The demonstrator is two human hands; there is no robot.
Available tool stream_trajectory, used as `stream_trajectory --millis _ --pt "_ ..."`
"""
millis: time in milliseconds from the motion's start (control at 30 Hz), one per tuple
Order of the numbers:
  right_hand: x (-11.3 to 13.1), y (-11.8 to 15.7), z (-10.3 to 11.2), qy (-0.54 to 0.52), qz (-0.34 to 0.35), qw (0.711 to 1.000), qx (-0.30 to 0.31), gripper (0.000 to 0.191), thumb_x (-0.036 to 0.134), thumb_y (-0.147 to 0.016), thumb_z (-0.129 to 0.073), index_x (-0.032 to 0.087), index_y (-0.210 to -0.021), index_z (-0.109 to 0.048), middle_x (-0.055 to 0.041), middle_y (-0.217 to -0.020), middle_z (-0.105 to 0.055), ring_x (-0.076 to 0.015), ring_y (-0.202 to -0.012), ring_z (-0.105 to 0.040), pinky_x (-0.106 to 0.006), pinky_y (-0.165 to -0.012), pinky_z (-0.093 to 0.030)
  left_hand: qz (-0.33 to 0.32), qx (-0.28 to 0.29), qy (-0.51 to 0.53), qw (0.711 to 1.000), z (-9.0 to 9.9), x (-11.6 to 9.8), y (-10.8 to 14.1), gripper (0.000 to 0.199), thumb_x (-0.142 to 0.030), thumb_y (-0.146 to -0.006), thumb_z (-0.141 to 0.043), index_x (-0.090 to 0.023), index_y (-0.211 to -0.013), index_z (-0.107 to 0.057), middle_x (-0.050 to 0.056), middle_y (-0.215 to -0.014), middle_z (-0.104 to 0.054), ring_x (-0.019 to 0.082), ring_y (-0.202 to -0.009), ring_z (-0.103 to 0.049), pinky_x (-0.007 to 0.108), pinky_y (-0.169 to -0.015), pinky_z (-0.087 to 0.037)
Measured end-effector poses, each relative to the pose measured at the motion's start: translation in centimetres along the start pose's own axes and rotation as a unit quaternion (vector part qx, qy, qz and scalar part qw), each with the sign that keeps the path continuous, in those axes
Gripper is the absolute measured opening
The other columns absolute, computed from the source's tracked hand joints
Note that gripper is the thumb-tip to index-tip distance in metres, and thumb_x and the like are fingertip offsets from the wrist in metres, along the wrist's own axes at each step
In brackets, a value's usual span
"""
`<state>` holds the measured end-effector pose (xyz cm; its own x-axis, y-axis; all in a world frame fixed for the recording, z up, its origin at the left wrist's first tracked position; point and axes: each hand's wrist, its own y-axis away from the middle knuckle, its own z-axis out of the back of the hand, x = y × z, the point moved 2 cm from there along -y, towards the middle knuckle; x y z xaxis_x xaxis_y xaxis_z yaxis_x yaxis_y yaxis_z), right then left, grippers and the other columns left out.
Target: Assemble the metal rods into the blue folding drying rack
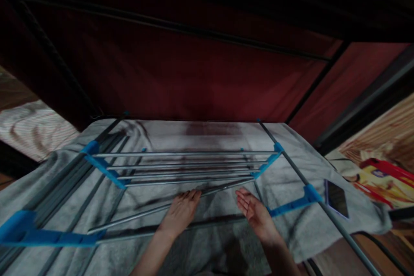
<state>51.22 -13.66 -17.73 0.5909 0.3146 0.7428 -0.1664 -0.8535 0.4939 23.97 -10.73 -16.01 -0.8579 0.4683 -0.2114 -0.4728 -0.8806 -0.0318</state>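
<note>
A rack of grey metal tubes joined by blue plastic brackets lies on a pale grey cloth. My left hand rests palm down beside a loose-looking slanted tube; whether its fingers grip the tube is hidden. That tube runs from the lower left bracket up towards the upper right bracket. My right hand is palm up with fingers extended, holding nothing, just left of the lower right bracket.
Several grey tubes lie bundled at the left. A phone sits at the cloth's right side, near a red and yellow packet. A dark red fabric panel with black bars stands behind the cloth.
</note>
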Motion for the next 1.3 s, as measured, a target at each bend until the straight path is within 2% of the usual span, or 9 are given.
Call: stream_trajectory --millis 167,267,467,633,733,867,1000,1133,1300 --pt "1.2 -0.2 0.6 0.010 0.039 0.999 -0.029 0.037 0.033 -0.063 -0.081 0.018 -0.095 -0.071 -0.0076 -0.104 -0.074 -0.0182 -0.093 -0.069 -0.032 -0.088 -0.053 0.011 0.057 0.011 0.998 1.5 -4.6 0.4 0.055 0.001 -0.087 -0.034 -0.016 -0.134 -0.057 0.014 -0.126 -0.066 0.026 -0.111 -0.065 0.040 -0.092 -0.048" --pt "1.3 -0.2 0.7 0.018 0.055 0.998 -0.026 0.038 0.036 -0.064 -0.081 0.018 -0.096 -0.070 -0.0076 -0.104 -0.074 -0.0181 -0.093 -0.069 -0.032 -0.088 -0.053 0.031 0.074 0.020 0.997 1.3 -5.9 1.5 0.056 0.000 -0.088 -0.034 -0.016 -0.137 -0.056 0.015 -0.129 -0.065 0.026 -0.111 -0.065 0.040 -0.093 -0.049" --pt "1.5 -0.1 0.4 0.024 0.076 0.997 -0.016 0.035 0.036 -0.064 -0.082 0.019 -0.092 -0.071 -0.0070 -0.098 -0.075 -0.0188 -0.089 -0.070 -0.032 -0.086 -0.053 0.074 0.079 0.046 0.993 -1.6 -4.6 5.3 0.047 -0.010 -0.096 -0.030 -0.021 -0.133 -0.058 0.012 -0.124 -0.068 0.022 -0.105 -0.069 0.036 -0.090 -0.053" --pt "1.8 -0.2 -0.3 0.037 0.099 0.994 -0.025 0.031 0.036 -0.063 -0.081 0.020 -0.088 -0.072 -0.0054 -0.096 -0.074 -0.0177 -0.084 -0.068 -0.030 -0.082 -0.054 0.077 0.030 0.044 0.996 -4.0 -2.8 9.2 0.053 -0.006 -0.092 -0.033 -0.025 -0.135 -0.057 0.008 -0.132 -0.065 0.021 -0.114 -0.066 0.031 -0.092 -0.055" --pt "2.0 -0.8 -0.4 0.074 0.132 0.988 -0.030 0.030 0.037 -0.062 -0.080 0.021 -0.086 -0.072 -0.0030 -0.093 -0.074 -0.0162 -0.080 -0.066 -0.028 -0.075 -0.053 0.091 0.023 0.049 0.994 -4.8 -2.5 10.5 0.049 -0.010 -0.095 -0.034 -0.027 -0.135 -0.058 0.007 -0.129 -0.067 0.021 -0.111 -0.068 0.032 -0.090 -0.056" --pt "2.4 -2.6 0.2 0.115 0.169 0.977 -0.060 0.032 0.037 -0.057 -0.081 0.021 -0.083 -0.071 -0.0007 -0.088 -0.073 -0.0159 -0.077 -0.063 -0.027 -0.069 -0.052 0.110 0.047 0.044 0.992 -4.9 -2.7 10.9 0.045 -0.013 -0.096 -0.039 -0.024 -0.135 -0.057 0.009 -0.124 -0.070 0.022 -0.106 -0.070 0.035 -0.090 -0.056" --pt "3.1 -4.8 1.6 0.058 0.201 0.971 -0.120 0.037 0.036 -0.053 -0.082 0.023 -0.083 -0.065 0.0017 -0.083 -0.069 -0.0163 -0.076 -0.062 -0.030 -0.069 -0.053 0.154 0.092 0.001 0.984 -4.4 -2.5 10.8 0.047 -0.006 -0.088 -0.043 -0.023 -0.127 -0.062 0.008 -0.105 -0.076 0.023 -0.095 -0.072 0.034 -0.085 -0.055" --pt "4.4 -6.1 3.1 0.028 0.259 0.946 -0.191 0.037 0.034 -0.053 -0.077 0.027 -0.083 -0.057 0.0058 -0.082 -0.063 -0.0144 -0.080 -0.057 -0.028 -0.074 -0.050 0.178 0.106 -0.012 0.978 -3.7 -2.2 10.0 0.047 -0.004 -0.088 -0.042 -0.024 -0.125 -0.063 0.007 -0.099 -0.076 0.022 -0.094 -0.071 0.032 -0.085 -0.052" --pt "5.8 -7.0 3.6 0.027 0.267 0.945 -0.187 0.044 0.028 -0.050 -0.080 0.025 -0.088 -0.058 0.0032 -0.091 -0.061 -0.0140 -0.084 -0.057 -0.027 -0.075 -0.049 0.128 0.098 0.029 0.986 -3.1 -4.6 8.0 0.036 -0.007 -0.089 -0.046 -0.021 -0.116 -0.066 0.009 -0.106 -0.073 0.024 -0.103 -0.067 0.036 -0.092 -0.048"
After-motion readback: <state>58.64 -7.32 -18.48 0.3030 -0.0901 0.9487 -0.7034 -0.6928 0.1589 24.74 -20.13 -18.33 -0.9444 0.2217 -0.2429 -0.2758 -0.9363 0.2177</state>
